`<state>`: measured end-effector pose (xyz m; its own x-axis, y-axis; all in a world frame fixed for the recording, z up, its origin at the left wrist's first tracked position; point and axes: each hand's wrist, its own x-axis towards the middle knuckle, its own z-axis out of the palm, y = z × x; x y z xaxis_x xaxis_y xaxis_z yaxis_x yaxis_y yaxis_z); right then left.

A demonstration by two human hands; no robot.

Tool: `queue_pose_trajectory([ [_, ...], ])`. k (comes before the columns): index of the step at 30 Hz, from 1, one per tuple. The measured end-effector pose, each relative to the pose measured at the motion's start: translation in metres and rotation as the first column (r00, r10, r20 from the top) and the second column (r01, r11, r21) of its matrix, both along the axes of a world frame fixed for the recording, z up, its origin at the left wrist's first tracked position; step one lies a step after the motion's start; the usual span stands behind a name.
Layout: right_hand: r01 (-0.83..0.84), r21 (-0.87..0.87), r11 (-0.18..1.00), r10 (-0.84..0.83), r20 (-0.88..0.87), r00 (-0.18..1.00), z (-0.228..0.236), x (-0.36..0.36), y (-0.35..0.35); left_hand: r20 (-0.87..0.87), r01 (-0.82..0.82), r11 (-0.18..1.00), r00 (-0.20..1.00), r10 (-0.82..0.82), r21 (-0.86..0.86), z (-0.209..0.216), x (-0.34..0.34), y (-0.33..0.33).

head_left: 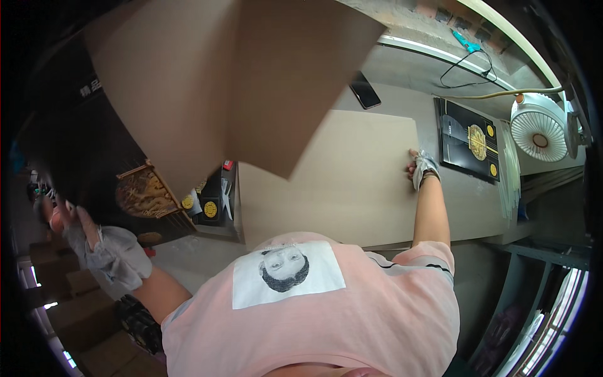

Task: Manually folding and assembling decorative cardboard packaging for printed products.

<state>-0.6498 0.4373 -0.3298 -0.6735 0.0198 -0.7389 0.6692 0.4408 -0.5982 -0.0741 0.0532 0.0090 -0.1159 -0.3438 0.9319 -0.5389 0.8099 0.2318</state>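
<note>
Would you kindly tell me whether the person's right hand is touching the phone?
No, the right hand is at the right edge of the beige board, apart from the phone.

A pale pink short-sleeved shirt (pixel 377 320) bears a white rectangular panel (pixel 248 283) with a greyscale portrait (pixel 286 270); right of the panel, the right sleeve (pixel 433 251) has grey trim and a black stripe (pixel 439 269); beyond the panel's upper right, a whitish glove (pixel 426 163) partly covers the right hand (pixel 419 167), beside a dark wristband (pixel 431 175); left of the panel, a baggy translucent glove (pixel 122 256) covers the left hand (pixel 94 242).
</note>
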Motion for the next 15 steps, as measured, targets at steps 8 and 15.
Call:
queue_pose_trajectory([
  [8, -0.199, -0.131, 0.971, 0.101, -0.53, 0.842, -0.108, 0.112, -0.013, -0.461, 0.559, 0.338, 0.824, -0.33, 0.757, -0.092, -0.046, -0.059],
  [15, -0.019, -0.658, 0.753, -0.192, -0.247, 0.95, 0.042, 0.275, -0.047, -0.314, 0.324, -0.024, 0.894, -0.32, 0.946, -0.298, -0.126, -0.043],
])
